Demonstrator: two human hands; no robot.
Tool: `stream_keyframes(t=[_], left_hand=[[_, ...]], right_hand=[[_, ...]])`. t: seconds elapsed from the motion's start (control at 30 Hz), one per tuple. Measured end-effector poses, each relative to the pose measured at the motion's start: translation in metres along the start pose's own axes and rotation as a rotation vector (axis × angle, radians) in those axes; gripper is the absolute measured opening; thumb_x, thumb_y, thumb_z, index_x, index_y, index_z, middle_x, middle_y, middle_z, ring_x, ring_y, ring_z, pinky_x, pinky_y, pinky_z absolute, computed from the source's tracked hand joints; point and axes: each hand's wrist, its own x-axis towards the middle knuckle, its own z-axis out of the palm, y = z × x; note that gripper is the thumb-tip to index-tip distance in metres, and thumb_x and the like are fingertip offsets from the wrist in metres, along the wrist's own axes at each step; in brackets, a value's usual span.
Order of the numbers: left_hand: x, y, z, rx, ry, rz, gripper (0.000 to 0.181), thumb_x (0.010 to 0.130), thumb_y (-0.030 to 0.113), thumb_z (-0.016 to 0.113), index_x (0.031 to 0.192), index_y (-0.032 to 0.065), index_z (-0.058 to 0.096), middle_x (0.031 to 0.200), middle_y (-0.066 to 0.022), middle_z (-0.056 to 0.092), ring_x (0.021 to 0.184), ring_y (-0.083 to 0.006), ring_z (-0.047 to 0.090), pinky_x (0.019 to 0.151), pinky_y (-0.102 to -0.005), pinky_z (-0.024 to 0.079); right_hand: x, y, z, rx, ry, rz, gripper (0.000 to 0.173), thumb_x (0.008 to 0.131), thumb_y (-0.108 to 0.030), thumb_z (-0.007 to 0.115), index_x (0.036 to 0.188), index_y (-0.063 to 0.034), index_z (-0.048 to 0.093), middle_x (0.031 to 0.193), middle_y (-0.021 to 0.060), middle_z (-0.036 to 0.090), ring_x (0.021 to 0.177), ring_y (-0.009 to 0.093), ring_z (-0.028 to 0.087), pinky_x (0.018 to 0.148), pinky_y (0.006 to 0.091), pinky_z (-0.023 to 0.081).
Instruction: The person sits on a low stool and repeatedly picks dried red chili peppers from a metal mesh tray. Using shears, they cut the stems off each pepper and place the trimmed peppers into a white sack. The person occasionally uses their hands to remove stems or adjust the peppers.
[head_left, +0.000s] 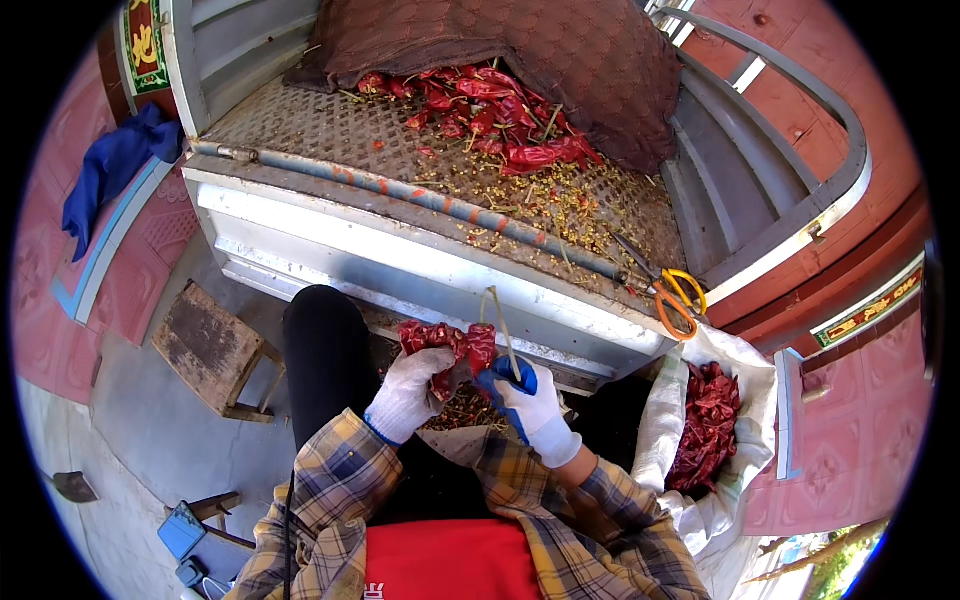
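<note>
In a white knit glove, my left hand (412, 390) grips wrinkled dried red chili peppers (433, 337). Just to its right is my right hand (529, 397), in a white glove with blue coated fingers, closed on another dried red chili (481, 346) and its long pale stem (501, 319). The two hands are nearly touching, above a pile of stems and bits (465, 412) low between the legs. A heap of red chilies (495, 112) lies on the truck bed, partly under a dark brown cloth (480, 34). Scissors with orange and yellow handles (675, 300) rest at the bed's right corner.
The lowered metal tailgate (420, 232) crosses in front of me. An upright white woven sack (757, 420) holding red chilies stands at my right. A worn wooden stool (206, 349) is on the left. Yellow seeds (555, 199) are scattered over the bed. A blue cloth (112, 169) hangs at upper left.
</note>
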Motion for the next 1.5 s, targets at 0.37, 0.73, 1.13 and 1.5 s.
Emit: stream_keyframes(t=[0.37, 0.73, 1.13, 1.5], left_hand=[[0.009, -0.015, 0.003, 0.125, 0.049, 0.137, 0.034, 0.083, -0.001, 0.066, 0.116, 0.0045, 0.058, 0.104, -0.0084, 0.067, 0.092, -0.02, 0.066, 0.082, -0.0321, 0.055], [0.003, -0.012, 0.015, 0.166, -0.098, 0.158, 0.046, 0.081, -0.005, 0.061, 0.125, 0.0054, 0.051, 0.099, -0.0091, 0.064, 0.085, -0.0214, 0.066, 0.072, -0.0316, 0.058], [-0.012, -0.009, 0.01, 0.394, -0.036, -0.03, 0.023, 0.082, 0.002, 0.067, 0.104, 0.0029, 0.062, 0.086, -0.0069, 0.068, 0.074, -0.0153, 0.066, 0.063, -0.0257, 0.05], [-0.007, -0.03, -0.001, 0.271, -0.141, -0.023, 0.014, 0.083, 0.002, 0.066, 0.098, -0.0005, 0.065, 0.087, -0.0097, 0.068, 0.078, -0.0189, 0.066, 0.068, -0.0267, 0.052]], right_hand=[[0.003, -0.011, 0.027, -0.675, 0.098, -0.466, 0.018, 0.077, -0.02, 0.07, 0.081, -0.0039, 0.063, 0.077, 0.0172, 0.061, 0.071, 0.039, 0.061, 0.064, 0.0434, 0.05], [0.032, -0.041, -0.018, -0.344, -0.069, -0.363, 0.032, 0.074, -0.015, 0.068, 0.103, -0.0009, 0.065, 0.097, 0.0185, 0.062, 0.086, 0.037, 0.061, 0.077, 0.0431, 0.05], [0.011, -0.035, 0.002, -0.553, 0.2, -0.696, 0.027, 0.071, -0.014, 0.068, 0.094, -0.0017, 0.064, 0.09, 0.0152, 0.063, 0.081, 0.036, 0.06, 0.074, 0.0438, 0.048], [0.027, -0.001, -0.012, 0.751, 0.032, 0.148, 0.02, 0.096, -0.02, 0.057, 0.104, -0.0023, 0.063, 0.085, 0.0022, 0.066, 0.067, 0.009, 0.057, 0.055, 0.0233, 0.046]])
